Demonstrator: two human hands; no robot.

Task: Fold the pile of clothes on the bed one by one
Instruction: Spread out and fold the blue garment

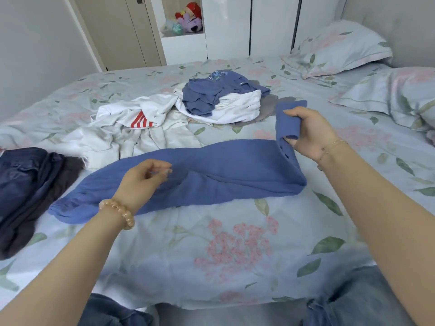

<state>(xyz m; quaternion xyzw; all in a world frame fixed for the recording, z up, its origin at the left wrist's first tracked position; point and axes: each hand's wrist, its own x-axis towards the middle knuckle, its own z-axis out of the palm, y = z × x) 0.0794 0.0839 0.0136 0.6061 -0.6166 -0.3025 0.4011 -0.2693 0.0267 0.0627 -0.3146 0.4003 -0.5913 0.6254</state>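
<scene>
Now right hand (pixel 308 132) grip pinches one blue garment (pixel 211 168); left hand (pixel 143 182) loosely curled, empty; two pillows (pixel 339 48).

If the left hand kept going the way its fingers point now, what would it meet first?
Probably the blue garment: the left hand hovers over it, fingers loosely curled and pointing right along the cloth toward the raised end in the right hand. Height above the fabric is unclear.

Both arms reach forward — right hand (pixel 308 130) raised, fingers clenched; left hand (pixel 143 180) low, loosely curled
</scene>
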